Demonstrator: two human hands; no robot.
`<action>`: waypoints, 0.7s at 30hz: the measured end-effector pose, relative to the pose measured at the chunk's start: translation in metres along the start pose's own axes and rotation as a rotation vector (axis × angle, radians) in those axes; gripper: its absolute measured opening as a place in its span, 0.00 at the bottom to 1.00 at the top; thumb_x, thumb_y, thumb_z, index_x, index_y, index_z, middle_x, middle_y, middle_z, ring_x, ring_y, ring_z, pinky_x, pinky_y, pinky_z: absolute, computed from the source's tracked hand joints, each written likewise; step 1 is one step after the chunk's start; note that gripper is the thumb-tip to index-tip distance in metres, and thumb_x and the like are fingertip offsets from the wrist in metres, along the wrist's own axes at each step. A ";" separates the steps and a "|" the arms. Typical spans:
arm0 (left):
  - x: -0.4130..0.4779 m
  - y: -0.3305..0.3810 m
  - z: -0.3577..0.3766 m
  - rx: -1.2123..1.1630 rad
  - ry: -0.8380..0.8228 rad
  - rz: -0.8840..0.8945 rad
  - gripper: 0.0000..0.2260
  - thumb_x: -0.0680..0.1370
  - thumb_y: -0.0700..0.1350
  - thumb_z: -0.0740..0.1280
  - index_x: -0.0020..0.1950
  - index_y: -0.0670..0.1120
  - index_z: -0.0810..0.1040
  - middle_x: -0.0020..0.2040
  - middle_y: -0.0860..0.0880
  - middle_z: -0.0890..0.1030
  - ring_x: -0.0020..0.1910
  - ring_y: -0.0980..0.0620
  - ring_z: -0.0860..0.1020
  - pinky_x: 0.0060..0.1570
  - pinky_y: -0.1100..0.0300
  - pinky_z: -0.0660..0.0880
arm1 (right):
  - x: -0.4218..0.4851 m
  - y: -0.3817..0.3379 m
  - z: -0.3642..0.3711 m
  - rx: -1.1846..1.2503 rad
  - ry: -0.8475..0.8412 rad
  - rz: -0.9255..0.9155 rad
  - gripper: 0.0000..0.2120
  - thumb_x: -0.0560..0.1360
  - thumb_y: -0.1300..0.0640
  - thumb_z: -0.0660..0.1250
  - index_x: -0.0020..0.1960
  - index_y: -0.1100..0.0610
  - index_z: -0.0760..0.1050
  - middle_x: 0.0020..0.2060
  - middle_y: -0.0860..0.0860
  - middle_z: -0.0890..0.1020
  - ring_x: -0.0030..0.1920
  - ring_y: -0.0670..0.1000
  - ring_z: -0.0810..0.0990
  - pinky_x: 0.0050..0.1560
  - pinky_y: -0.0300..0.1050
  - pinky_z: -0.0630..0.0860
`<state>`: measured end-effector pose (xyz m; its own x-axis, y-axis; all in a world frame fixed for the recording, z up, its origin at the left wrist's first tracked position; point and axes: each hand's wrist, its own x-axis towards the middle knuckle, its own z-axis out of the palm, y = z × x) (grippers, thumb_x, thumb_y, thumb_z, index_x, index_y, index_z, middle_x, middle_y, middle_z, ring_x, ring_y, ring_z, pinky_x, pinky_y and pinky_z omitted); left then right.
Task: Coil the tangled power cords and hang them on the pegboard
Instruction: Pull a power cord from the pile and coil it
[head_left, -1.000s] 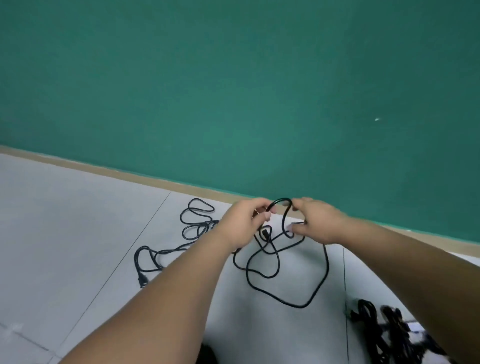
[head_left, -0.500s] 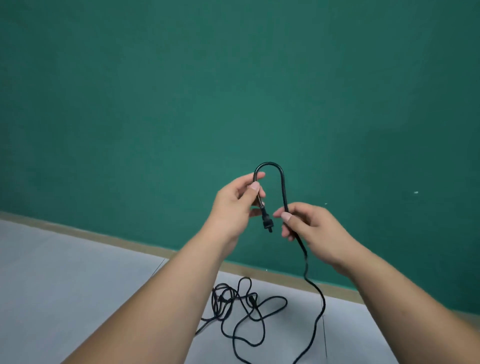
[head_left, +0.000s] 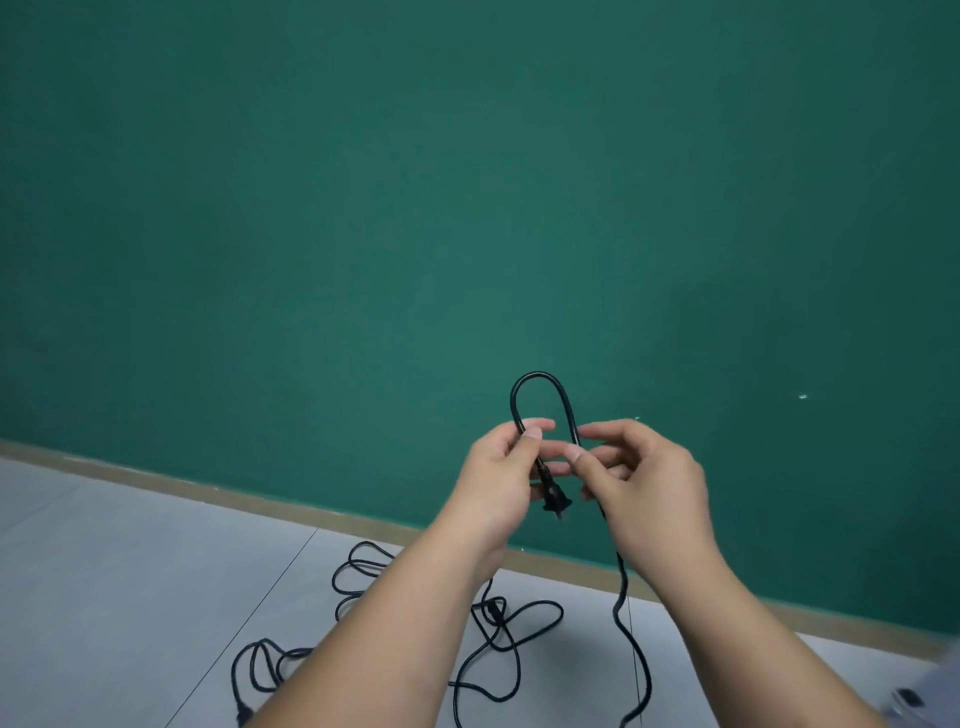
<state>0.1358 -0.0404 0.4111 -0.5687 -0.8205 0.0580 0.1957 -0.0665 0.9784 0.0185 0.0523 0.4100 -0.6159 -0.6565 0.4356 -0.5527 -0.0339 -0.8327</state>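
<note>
- Head view, hands: the left hand (head_left: 496, 480) pinches the power cord (head_left: 538, 374) between thumb and forefinger just above its plug (head_left: 556, 501), which hangs below the fingers (head_left: 535, 425). The right hand (head_left: 647, 493) pinches the other leg of the raised loop, with its remaining fingers loosely curled.
- Head view, cord: from the right hand the cord drops to the floor (head_left: 130, 597) and joins a tangle (head_left: 493, 610) lying near the foot of the green wall (head_left: 467, 208), below and left of the hands. Whether the tangle is one cord or several cannot be told. The pegboard is not in view.
- Risk: both grips are fingertip pinches on a thin cord, so drag from the trailing length could pull it free and open the loop.
- Risk: drawing the cord up without loosening the crossings on the floor is likely to tighten them into a knot.
- Risk: the first loop is small, and uneven later turns would make a coil that hangs poorly.
- Risk: the free plug could swing and snag the next turn.
</note>
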 end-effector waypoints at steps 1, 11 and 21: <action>0.000 -0.001 0.000 -0.019 -0.009 -0.024 0.11 0.89 0.46 0.59 0.64 0.46 0.80 0.48 0.49 0.88 0.49 0.51 0.87 0.46 0.58 0.81 | -0.002 0.000 0.003 -0.011 -0.005 -0.009 0.06 0.75 0.50 0.78 0.51 0.44 0.83 0.35 0.37 0.86 0.37 0.39 0.84 0.41 0.35 0.77; 0.031 -0.014 -0.006 -0.128 -0.031 -0.152 0.11 0.88 0.43 0.60 0.62 0.42 0.81 0.55 0.42 0.88 0.54 0.44 0.87 0.55 0.54 0.82 | 0.010 0.026 0.026 -0.193 -0.135 -0.103 0.17 0.80 0.56 0.73 0.62 0.36 0.82 0.48 0.40 0.76 0.52 0.38 0.76 0.46 0.26 0.68; 0.064 -0.010 -0.029 -0.427 0.079 -0.130 0.11 0.87 0.38 0.58 0.61 0.38 0.78 0.33 0.49 0.75 0.31 0.50 0.75 0.42 0.51 0.78 | 0.031 0.073 0.018 -0.322 -0.810 0.110 0.06 0.79 0.43 0.72 0.52 0.43 0.81 0.44 0.43 0.86 0.47 0.50 0.84 0.55 0.52 0.81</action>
<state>0.1208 -0.1092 0.3991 -0.5508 -0.8296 -0.0914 0.4486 -0.3866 0.8058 -0.0308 0.0157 0.3565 -0.1544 -0.9807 -0.1202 -0.7204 0.1950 -0.6656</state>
